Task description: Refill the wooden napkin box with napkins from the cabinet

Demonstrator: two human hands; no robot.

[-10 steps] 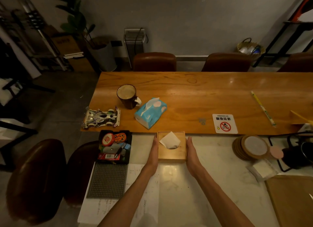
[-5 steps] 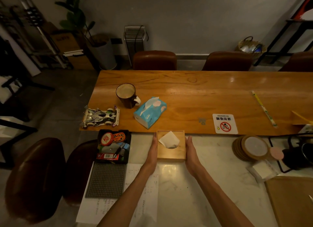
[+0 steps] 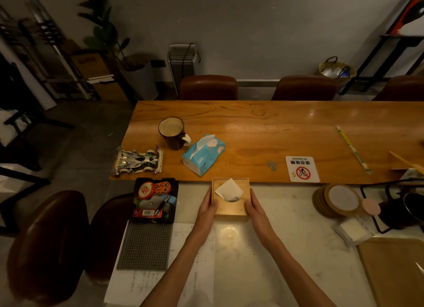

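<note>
The wooden napkin box (image 3: 231, 208) stands on the white marble counter (image 3: 275, 249), against the near edge of the long wooden table (image 3: 263, 132). A white napkin (image 3: 228, 189) sticks up through the round hole in its lid. My left hand (image 3: 206, 209) presses flat against the box's left side. On the opposite side my right hand (image 3: 254, 209) does the same, so the box is gripped between both palms. No cabinet is visible.
A blue soft tissue pack (image 3: 203, 154), a dark mug (image 3: 172, 132) and a toy race car (image 3: 137, 161) lie on the table. A black tray of small items (image 3: 156, 200) sits left of the box. Round coasters (image 3: 337, 200) and a black kettle stand (image 3: 403, 205) are at right.
Both hands stay clamped on the sides of the box. The box has not visibly moved; only the view shifted slightly.
</note>
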